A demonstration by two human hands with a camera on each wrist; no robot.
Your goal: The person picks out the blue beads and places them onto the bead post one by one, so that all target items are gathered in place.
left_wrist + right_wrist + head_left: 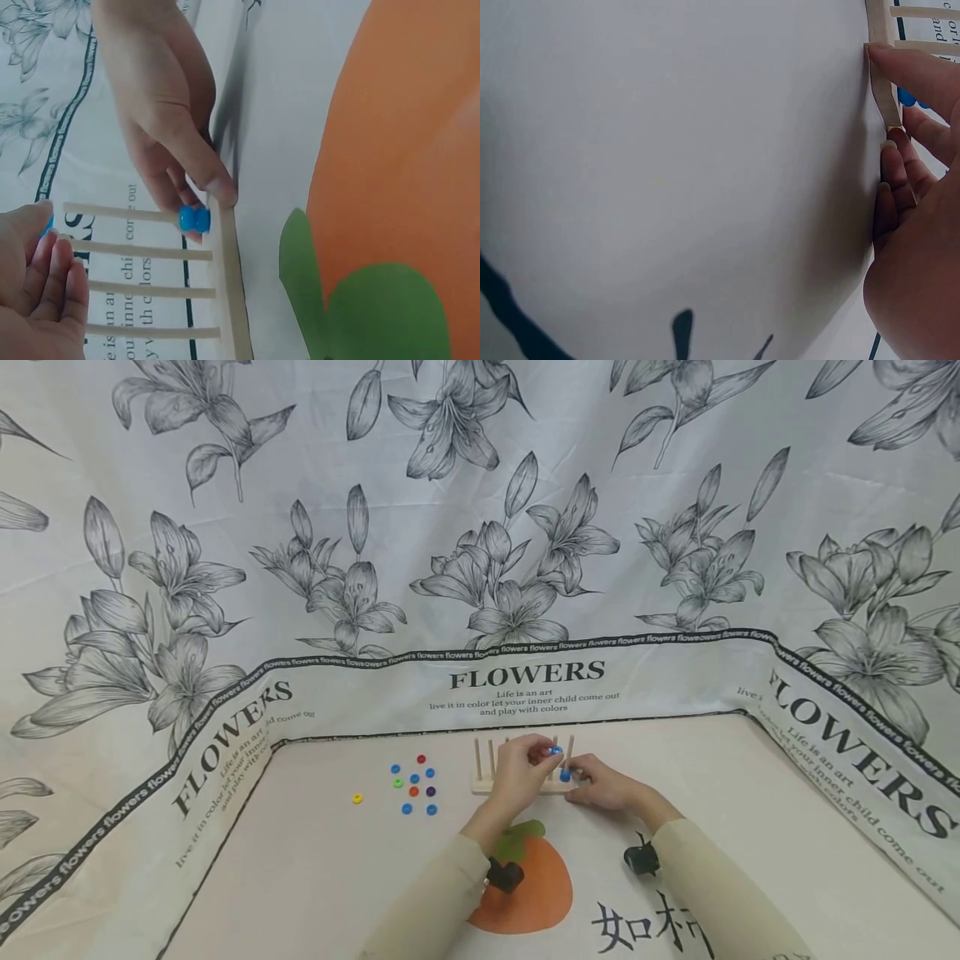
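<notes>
At the wooden peg rack's (480, 788) 3 o'clock end, the right hand (609, 787) grips the base between thumb and fingers, beside blue beads (193, 220) on the end peg. The left hand (521, 772) pinches one blue bead (556, 750) near the peg tops. Threading appears in hand; the next move likely calls for aligning hole with peg, then releasing. Loose beads (414, 779) lie at 9 o'clock; printed cloth (375, 693) stands beyond, at 12.

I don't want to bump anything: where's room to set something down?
There's bare table on the left, between the loose beads, left sleeve and curtain; and on the right, between right sleeve and curtain. Crowded: the peg rack, where the left hand and right hand work.
</notes>
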